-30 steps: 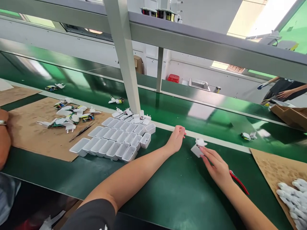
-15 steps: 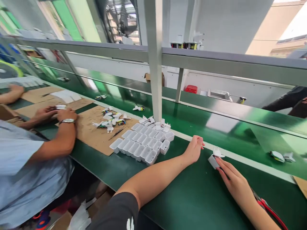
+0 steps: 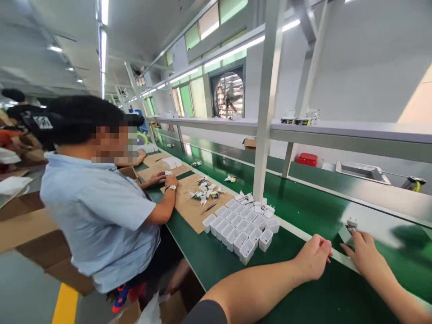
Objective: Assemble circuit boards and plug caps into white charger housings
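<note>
My right hand [image 3: 367, 258] has its thumb and fingers about a white plug housing [image 3: 346, 235], at the light strip along the belt's near edge. A white piece with two pins [image 3: 352, 223] sticks up from the top of that housing. My left hand [image 3: 314, 257] hovers over the green bench, its fingers curled in; the inside of the grip is hidden from view. To its left, rows of open white plastic cases [image 3: 235, 228] stand close together. White plug parts [image 3: 259, 204] lie in a heap behind them.
At the left a co-worker in a light blue shirt [image 3: 97, 202] handles a small white part [image 3: 168, 173]. Circuit boards with plugs [image 3: 206, 191] and tweezers [image 3: 209, 208] lie on brown cardboard [image 3: 189, 211]. A metal post [image 3: 265, 99] rises behind the cases, holding a shelf [image 3: 351, 135].
The view has swung up and left, showing more of the co-worker and the ceiling. My right hand has carried the plug housing from over the bench toward the belt. My left hand stays curled.
</note>
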A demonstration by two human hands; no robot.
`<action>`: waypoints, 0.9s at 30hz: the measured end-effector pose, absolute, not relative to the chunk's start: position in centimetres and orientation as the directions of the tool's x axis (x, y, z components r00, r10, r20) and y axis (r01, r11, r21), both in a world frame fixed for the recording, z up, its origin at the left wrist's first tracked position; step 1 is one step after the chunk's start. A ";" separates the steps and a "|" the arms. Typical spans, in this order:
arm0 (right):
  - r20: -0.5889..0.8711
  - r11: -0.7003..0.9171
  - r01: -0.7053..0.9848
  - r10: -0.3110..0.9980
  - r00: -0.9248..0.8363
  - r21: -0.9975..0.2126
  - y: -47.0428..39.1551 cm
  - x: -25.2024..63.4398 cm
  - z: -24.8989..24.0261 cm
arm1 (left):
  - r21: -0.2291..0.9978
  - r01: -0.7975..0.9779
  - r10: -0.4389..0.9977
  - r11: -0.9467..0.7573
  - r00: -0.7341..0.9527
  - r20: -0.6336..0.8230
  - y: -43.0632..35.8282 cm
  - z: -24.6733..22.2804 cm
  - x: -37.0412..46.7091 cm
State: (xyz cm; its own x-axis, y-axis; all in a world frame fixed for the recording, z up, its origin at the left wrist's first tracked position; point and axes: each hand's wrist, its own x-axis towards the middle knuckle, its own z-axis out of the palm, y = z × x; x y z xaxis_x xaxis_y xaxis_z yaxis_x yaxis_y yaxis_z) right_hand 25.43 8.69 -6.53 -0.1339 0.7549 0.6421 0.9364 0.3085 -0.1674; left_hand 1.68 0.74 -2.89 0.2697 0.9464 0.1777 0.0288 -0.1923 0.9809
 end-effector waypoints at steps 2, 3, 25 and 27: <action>0.601 0.365 0.898 0.784 -0.153 -0.247 7.5 24.2 -6.6 | 0.973 0.074 0.938 -0.220 0.288 0.191 0.8 -2.7 1.4; 0.580 0.413 0.872 0.790 -0.200 -0.262 6.0 23.7 -6.5 | 0.967 0.095 0.933 -0.236 0.300 0.198 0.7 -2.6 1.3; 0.530 0.004 0.974 0.839 0.119 -0.225 -19.8 33.9 -8.6 | 0.761 0.196 0.659 -0.618 0.656 0.367 -9.2 7.7 0.1; 0.540 -0.037 0.982 0.831 0.134 -0.187 -18.4 35.7 -8.9 | 0.784 0.111 0.637 -0.610 0.657 0.402 -12.7 10.7 -1.0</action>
